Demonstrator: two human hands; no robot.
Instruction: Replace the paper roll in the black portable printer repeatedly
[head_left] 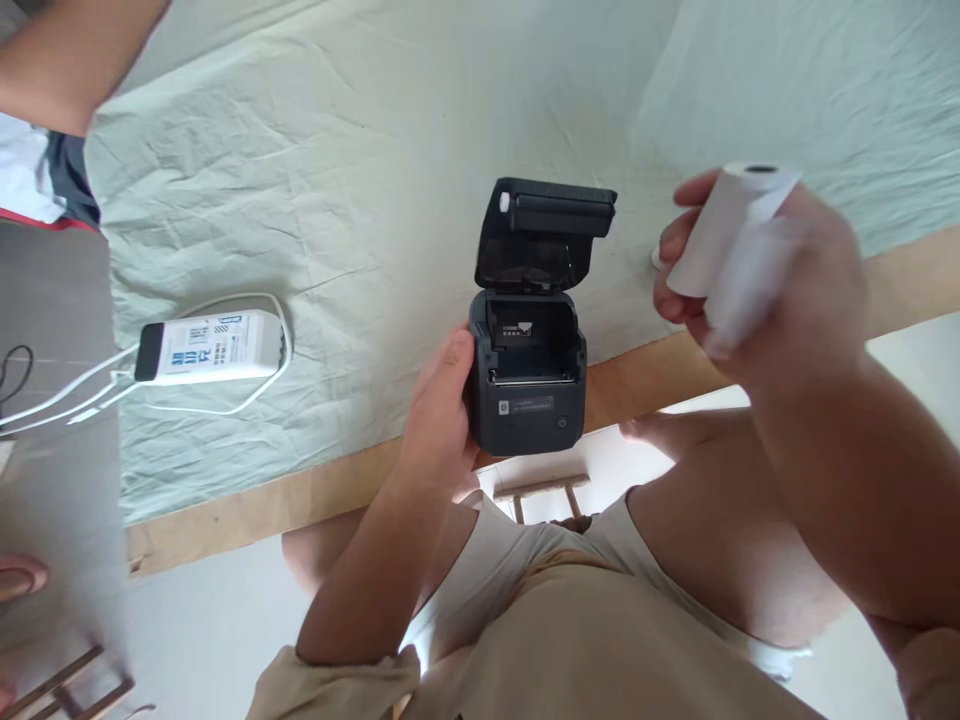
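A dark label printer [531, 425] is held near the table's front edge, its lid [551, 215] swung up and its paper bay showing. My left hand [442, 400] grips the printer's left side, thumb along the edge. To the right and apart from the printer, my right hand [810, 280] is closed around a white paper roll [701, 235]. A loose end of the paper hangs off the roll and looks blurred. Behind my right fingers a small white object [655, 257] is mostly hidden.
A white power strip [217, 347] with its cord looped around it lies on the pale green cloth [360, 130] at left. The table's wooden edge [277, 490] runs in front of me. Another person's arm [75, 60] reaches in at top left.
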